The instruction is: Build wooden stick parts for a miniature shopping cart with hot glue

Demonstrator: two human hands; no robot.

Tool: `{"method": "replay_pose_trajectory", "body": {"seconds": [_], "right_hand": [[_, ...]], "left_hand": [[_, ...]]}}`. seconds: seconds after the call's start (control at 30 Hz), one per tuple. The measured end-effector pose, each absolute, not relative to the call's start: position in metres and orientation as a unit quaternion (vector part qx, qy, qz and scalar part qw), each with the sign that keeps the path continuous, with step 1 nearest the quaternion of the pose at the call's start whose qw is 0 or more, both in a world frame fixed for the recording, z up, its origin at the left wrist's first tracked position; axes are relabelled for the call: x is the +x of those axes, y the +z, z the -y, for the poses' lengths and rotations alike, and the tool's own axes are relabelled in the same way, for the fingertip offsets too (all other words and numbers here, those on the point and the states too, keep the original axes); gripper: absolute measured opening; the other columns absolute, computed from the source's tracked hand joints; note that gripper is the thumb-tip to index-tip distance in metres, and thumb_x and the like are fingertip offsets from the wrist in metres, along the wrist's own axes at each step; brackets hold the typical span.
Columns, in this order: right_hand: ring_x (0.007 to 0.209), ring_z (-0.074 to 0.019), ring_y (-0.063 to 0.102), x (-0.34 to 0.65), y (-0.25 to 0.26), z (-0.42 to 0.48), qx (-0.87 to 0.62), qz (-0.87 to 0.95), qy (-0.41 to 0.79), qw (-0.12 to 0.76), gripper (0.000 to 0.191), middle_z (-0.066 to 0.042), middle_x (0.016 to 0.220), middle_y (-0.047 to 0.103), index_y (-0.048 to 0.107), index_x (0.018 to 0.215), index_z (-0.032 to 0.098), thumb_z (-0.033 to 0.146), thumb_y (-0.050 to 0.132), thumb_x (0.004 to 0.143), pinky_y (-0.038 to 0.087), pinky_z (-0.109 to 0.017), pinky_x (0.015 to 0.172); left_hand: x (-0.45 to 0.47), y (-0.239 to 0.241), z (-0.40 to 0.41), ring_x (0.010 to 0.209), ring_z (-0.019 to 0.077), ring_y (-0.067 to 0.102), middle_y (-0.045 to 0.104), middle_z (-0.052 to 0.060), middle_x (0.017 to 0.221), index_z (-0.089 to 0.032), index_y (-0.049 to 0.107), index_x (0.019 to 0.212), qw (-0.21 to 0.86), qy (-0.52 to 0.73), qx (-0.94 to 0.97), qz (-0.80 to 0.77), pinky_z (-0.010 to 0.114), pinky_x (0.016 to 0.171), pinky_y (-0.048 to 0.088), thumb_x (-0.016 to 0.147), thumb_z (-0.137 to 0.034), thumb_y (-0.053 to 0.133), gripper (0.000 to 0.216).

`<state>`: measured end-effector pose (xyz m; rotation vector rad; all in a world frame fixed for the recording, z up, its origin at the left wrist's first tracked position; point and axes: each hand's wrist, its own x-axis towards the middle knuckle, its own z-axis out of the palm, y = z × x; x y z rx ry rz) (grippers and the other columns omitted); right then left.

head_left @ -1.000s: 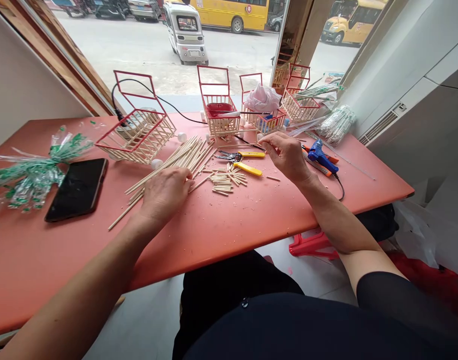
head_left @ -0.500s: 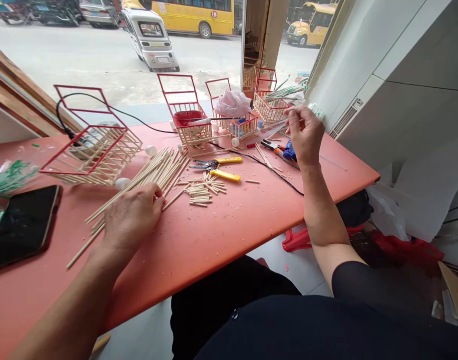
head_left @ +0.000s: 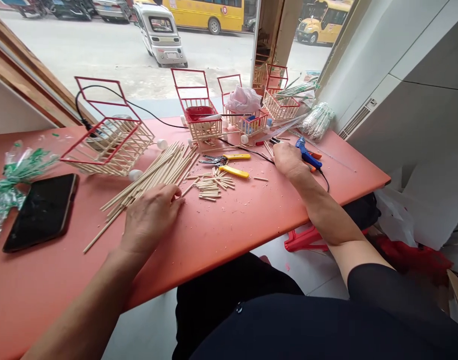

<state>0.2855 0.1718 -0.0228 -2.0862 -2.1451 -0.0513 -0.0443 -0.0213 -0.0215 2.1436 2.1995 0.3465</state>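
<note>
Counted four small carts built of sticks and red frames along the back of the tabletop. Found the largest cart tipped on its side at the left, with something grey inside, too hidden behind the bars to name, and a black cable leading to it. Saw the second cart upright near the middle, carrying a red dish-like thing with a white rod across it. Noted the third cart just to its right, stuffed with a crumpled white bag above some blue bits. Spotted the fourth cart further back by the window frame, contents not clear. Kept the left hand palm down on the tabletop, fingers spread loosely and open, their tips touching the near ends of the long sticks fanned out toward the carts. Left a heap of short cut sticks and the yellow-handled cutters lying between the two hands. Rested the right hand on the tabletop at the right, the blue glue gun just beside its outer edge, fingers curled toward the carts; could not tell whether those fingers gripped anything. Left a dark phone and green-printed wrappers at the far left, well apart from the sticks.
</note>
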Motion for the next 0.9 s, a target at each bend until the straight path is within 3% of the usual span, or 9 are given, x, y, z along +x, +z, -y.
{"method": "replay_pose_trajectory", "body": {"seconds": [0.17,0.3,0.53,0.67,0.9], "right_hand": [[0.115,-0.0494,0.081,0.274,-0.009,-0.159,-0.698,0.715,-0.019,0.025,0.029,-0.039,0.119,0.08,0.085,0.122,0.003,0.016,0.076,0.098,0.065,-0.063,0.096],[0.131,-0.044,0.077,0.267,0.005,-0.15,-0.721,0.692,0.001,-0.031,0.038,-0.037,0.137,0.076,0.079,0.137,0.002,0.016,0.069,0.103,0.062,-0.054,0.108],[0.144,-0.039,0.069,0.262,0.014,-0.144,-0.734,0.675,0.027,-0.071,0.043,-0.035,0.152,0.068,0.072,0.146,-0.002,0.014,0.062,0.107,0.055,-0.044,0.118],[0.143,-0.0367,0.07,0.261,0.014,-0.142,-0.739,0.669,0.033,-0.072,0.043,-0.035,0.147,0.071,0.072,0.146,-0.001,0.01,0.058,0.107,0.055,-0.041,0.117],[0.137,-0.0364,0.073,0.261,0.019,-0.136,-0.731,0.68,0.036,-0.053,0.042,-0.035,0.146,0.071,0.072,0.145,-0.001,0.012,0.055,0.108,0.056,-0.042,0.114]], "left_hand": [[-0.047,-0.03,0.019,0.094,0.032,0.073,0.081,0.012,0.102,-0.025,0.072,0.091,0.015,0.104,0.695,-0.711,0.038,0.07,0.041,0.101,-0.03,0.054,0.021],[-0.048,-0.033,0.018,0.095,0.0359,0.075,0.082,0.014,0.102,-0.025,0.073,0.092,0.022,0.086,0.686,-0.723,0.041,0.07,0.043,0.102,-0.032,0.05,0.025],[-0.042,-0.017,0.023,0.105,0.0388,0.076,0.08,0.017,0.107,-0.023,0.072,0.097,0.055,0.049,0.654,-0.752,0.041,0.074,0.043,0.103,-0.032,0.048,0.026],[-0.044,-0.012,0.025,0.098,0.0383,0.073,0.08,0.018,0.106,-0.023,0.067,0.093,0.057,0.08,0.647,-0.756,0.04,0.072,0.037,0.102,-0.034,0.048,0.024],[-0.048,-0.009,0.026,0.076,0.0294,0.061,0.067,0.008,0.078,-0.027,0.059,0.083,0.069,0.204,0.644,-0.734,0.036,0.072,0.035,0.093,-0.041,0.053,0.018]]}}
